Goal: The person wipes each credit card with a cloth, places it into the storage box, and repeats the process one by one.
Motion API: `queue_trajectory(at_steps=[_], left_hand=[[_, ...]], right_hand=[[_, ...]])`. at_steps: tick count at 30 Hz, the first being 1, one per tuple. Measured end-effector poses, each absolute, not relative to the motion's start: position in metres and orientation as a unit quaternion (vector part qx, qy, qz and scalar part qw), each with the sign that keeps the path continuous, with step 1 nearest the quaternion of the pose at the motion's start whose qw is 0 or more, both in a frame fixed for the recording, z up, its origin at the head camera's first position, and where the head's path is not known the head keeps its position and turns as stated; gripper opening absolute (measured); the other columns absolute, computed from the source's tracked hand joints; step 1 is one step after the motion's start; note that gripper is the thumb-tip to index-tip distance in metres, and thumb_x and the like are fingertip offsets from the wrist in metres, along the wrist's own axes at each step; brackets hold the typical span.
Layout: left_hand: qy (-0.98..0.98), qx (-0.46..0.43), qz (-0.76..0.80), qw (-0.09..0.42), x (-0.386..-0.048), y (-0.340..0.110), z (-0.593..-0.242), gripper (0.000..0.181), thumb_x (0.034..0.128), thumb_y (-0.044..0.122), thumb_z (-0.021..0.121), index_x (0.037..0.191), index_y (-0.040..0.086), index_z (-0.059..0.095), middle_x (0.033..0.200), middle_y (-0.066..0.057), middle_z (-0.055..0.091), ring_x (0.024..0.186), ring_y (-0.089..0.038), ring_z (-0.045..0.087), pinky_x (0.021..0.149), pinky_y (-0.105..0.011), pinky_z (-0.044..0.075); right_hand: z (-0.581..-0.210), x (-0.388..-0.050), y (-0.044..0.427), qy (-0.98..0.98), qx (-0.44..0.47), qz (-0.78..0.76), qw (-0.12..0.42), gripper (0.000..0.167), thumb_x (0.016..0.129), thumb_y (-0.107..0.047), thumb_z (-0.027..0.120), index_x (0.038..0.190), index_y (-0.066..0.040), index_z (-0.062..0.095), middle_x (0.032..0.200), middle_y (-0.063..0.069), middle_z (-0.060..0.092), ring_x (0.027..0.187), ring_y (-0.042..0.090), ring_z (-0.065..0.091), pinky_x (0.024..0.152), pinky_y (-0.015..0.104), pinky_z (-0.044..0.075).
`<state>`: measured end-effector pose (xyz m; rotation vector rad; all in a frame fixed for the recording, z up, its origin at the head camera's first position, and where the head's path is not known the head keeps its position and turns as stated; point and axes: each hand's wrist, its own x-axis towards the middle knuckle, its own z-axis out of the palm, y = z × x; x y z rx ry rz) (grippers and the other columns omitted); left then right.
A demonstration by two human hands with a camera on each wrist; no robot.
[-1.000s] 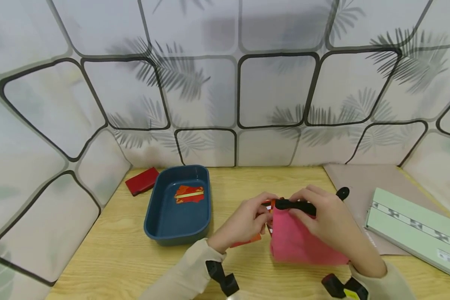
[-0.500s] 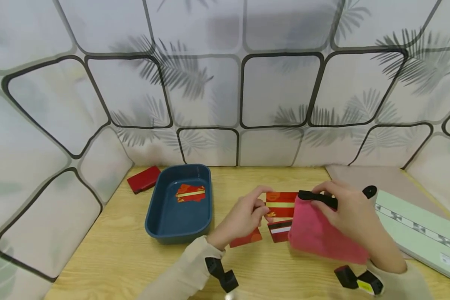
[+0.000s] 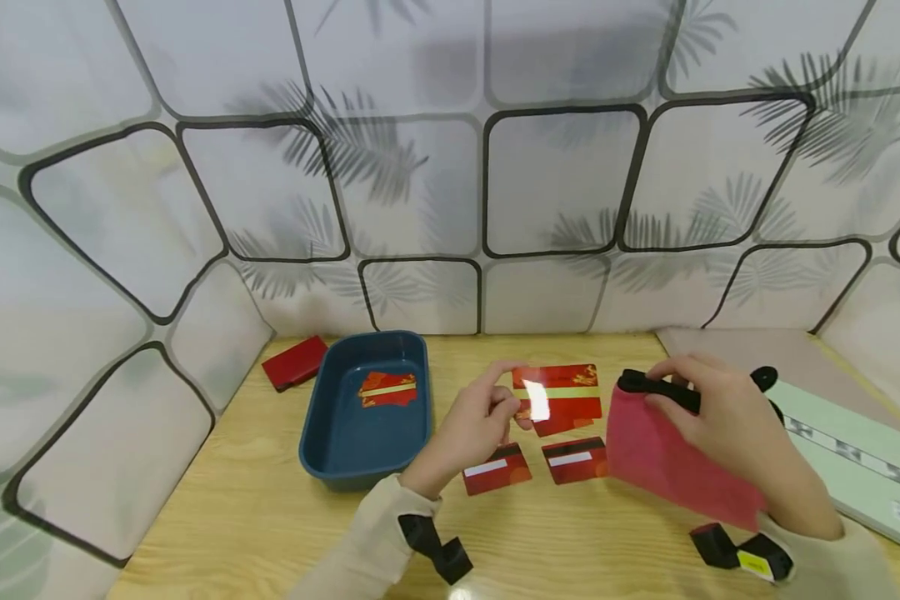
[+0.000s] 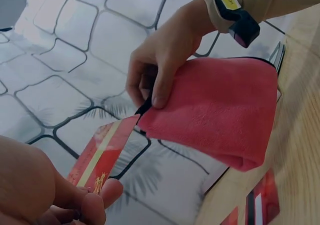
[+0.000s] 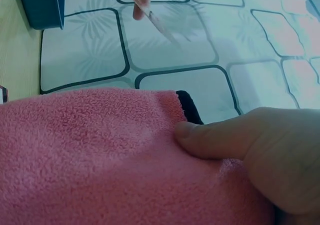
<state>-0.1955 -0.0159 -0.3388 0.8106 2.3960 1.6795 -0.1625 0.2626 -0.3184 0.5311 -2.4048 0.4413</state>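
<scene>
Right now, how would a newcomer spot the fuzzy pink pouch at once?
On the wooden table, find the pale green box at right. Just left of it, the person's right hand holds the pouch at its black edge. Unlike the flat red cards nearby, it's soft-looking and pink.

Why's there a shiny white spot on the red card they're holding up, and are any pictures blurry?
Head view: probably light bouncing off the red card in the left hand; right wrist view: that card looks pale and smeary, but the fuzzy pink cloth shows clearly; left wrist view: no white spot on the card.
</scene>
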Motion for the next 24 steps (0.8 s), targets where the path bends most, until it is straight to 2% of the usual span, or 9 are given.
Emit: queue_trajectory(at_steps=[6,9,13,16,19,22,24], left_hand=[[0.804,0.190,0.560,0.060,-0.198,-0.056,-0.326,0.044,0.0993,0.003,0.044,0.142,0.013,0.040,0.065,-0.006,0.058,0.053,-0.015,0.055,0.044,-0.023,0.034],[0.806,0.143,0.572,0.046,-0.203,-0.084,-0.318,0.044,0.0995,0.004,0.044,0.143,0.010,0.037,0.066,-0.007,0.059,0.051,-0.018,0.051,0.046,-0.025,0.035],[0.825,0.097,0.557,0.025,-0.220,-0.121,-0.312,0.042,0.1002,0.006,0.044,0.141,0.005,0.036,0.079,-0.014,0.068,0.053,-0.016,0.049,0.051,-0.026,0.038],[0.847,0.073,0.527,0.021,-0.235,-0.142,-0.312,0.044,0.1000,0.007,0.045,0.142,0.002,0.035,0.085,-0.015,0.070,0.050,-0.013,0.044,0.050,-0.025,0.037],[0.866,0.062,0.495,0.032,-0.247,-0.156,-0.318,0.047,0.0997,0.008,0.046,0.144,-0.001,0.032,0.076,-0.010,0.069,0.049,-0.012,0.042,0.050,-0.026,0.035],[0.889,0.045,0.453,0.044,-0.254,-0.164,-0.328,0.049,0.0987,0.006,0.046,0.144,-0.003,0.031,0.067,-0.002,0.062,0.051,-0.013,0.045,0.053,-0.027,0.037],[0.903,0.034,0.425,0.052,-0.259,-0.169,-0.337,0.048,0.0980,0.005,0.046,0.143,-0.004,0.033,0.065,-0.003,0.059,0.054,-0.014,0.050,0.055,-0.026,0.040]], right_hand=[[-0.319,-0.166,0.259,-0.909,0.216,0.174,0.313,0.032,0.068,-0.006,0.084,0.095,-0.013,0.068,0.089,0.000,0.067,0.076,0.017,0.059,0.068,0.024,0.042],[-0.316,-0.168,0.255,-0.908,0.225,0.173,0.309,0.031,0.069,-0.006,0.083,0.096,-0.014,0.068,0.090,-0.001,0.068,0.076,0.017,0.060,0.069,0.024,0.042],[-0.314,-0.169,0.254,-0.909,0.230,0.167,0.305,0.032,0.069,-0.007,0.083,0.095,-0.015,0.068,0.090,-0.002,0.068,0.075,0.017,0.058,0.066,0.031,0.043],[-0.314,-0.167,0.254,-0.907,0.230,0.168,0.309,0.033,0.067,-0.006,0.083,0.095,-0.015,0.067,0.087,-0.002,0.067,0.073,0.015,0.056,0.065,0.029,0.042],[-0.316,-0.165,0.253,-0.904,0.231,0.174,0.314,0.034,0.066,-0.005,0.083,0.094,-0.015,0.068,0.084,-0.003,0.065,0.073,0.012,0.052,0.065,0.024,0.039],[-0.320,-0.164,0.251,-0.902,0.237,0.180,0.312,0.034,0.066,-0.004,0.083,0.093,-0.016,0.067,0.081,-0.004,0.063,0.072,0.009,0.050,0.065,0.020,0.037],[-0.322,-0.164,0.249,-0.902,0.240,0.182,0.311,0.034,0.066,-0.004,0.083,0.094,-0.016,0.067,0.079,-0.005,0.061,0.071,0.009,0.050,0.064,0.020,0.036]])
